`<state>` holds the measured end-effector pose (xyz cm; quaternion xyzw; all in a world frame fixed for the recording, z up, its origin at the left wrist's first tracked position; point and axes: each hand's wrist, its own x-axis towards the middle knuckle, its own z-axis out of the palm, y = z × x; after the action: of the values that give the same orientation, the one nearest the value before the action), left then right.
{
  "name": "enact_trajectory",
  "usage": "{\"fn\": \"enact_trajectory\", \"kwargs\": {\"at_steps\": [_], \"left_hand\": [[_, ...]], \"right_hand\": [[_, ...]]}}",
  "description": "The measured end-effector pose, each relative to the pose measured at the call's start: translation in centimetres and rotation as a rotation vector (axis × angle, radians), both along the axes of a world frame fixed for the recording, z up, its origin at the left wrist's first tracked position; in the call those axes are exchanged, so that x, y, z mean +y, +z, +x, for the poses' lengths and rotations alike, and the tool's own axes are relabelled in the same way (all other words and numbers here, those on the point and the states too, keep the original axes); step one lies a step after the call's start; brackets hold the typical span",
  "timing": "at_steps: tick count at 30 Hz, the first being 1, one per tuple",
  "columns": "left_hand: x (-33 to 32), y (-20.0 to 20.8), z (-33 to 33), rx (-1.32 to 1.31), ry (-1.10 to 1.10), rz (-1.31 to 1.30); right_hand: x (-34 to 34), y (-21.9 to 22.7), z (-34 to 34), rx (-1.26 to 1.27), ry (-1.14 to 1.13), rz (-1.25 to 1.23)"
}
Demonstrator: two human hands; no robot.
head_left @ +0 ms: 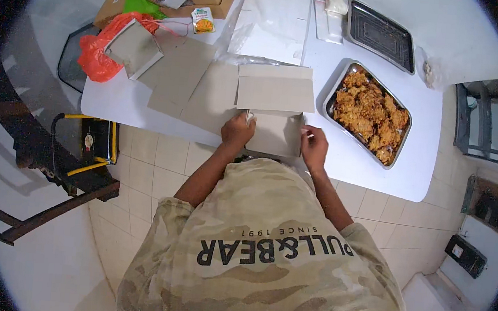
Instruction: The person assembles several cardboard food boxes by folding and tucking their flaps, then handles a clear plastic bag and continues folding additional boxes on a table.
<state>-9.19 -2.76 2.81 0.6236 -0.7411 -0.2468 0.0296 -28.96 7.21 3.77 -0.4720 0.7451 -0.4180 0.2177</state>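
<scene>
Left hand (237, 131) and right hand (314, 146) pinch the cardboard box (275, 108) (lid pointing away, long axis crosswise)

Even, fairly bright indoor light falls from above, leaving the white tabletop (377, 160) pale and slightly washed out toward the far edge. Shadows are soft: a faint one under the metal tray (330, 100) and a darker band under the tabletop's near edge on the tiled floor (154, 165). The fisheye view bends straight edges strongly near the rim (the corners are fully black). Detail is sharpest at centre and softens and smears toward the circle's edge; the clear plastic sheet (271, 23) shows mild glare.
</scene>
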Motion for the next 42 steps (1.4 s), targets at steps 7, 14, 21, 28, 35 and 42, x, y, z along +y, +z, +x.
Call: {"fn": "enact_trajectory", "kwargs": {"at_steps": [7, 14, 21, 28, 35, 42], "left_hand": [[-1.4, -2.2, 0.1, -0.104, -0.054, -0.190], [-2.5, -1.5, 0.1, -0.181, -0.120, -0.174], [0.0, 3.4, -2.2, -0.043, -0.044, -0.413], [-0.3, 1.5, -9.1, 0.437, 0.032, 0.548], [0.6, -0.4, -9.5, 0.391, -0.046, 0.368], [4.8, 0.8, -9.7, 0.510, 0.047, 0.144]], "right_hand": [[-2.4, -2.3, -2.1, 0.039, -0.003, 0.069], [-3.0, -1.9, -1.7, -0.063, 0.052, 0.080], [-1.0, -2.2, -2.1, -0.267, 0.131, 0.026], [0.2, -3.1, -1.8, -0.450, 0.188, 0.127], [0.0, -4.0, -1.8, -0.432, 0.129, 0.087], [-0.3, -6.4, -2.7, -0.800, 0.049, 0.256]]}}
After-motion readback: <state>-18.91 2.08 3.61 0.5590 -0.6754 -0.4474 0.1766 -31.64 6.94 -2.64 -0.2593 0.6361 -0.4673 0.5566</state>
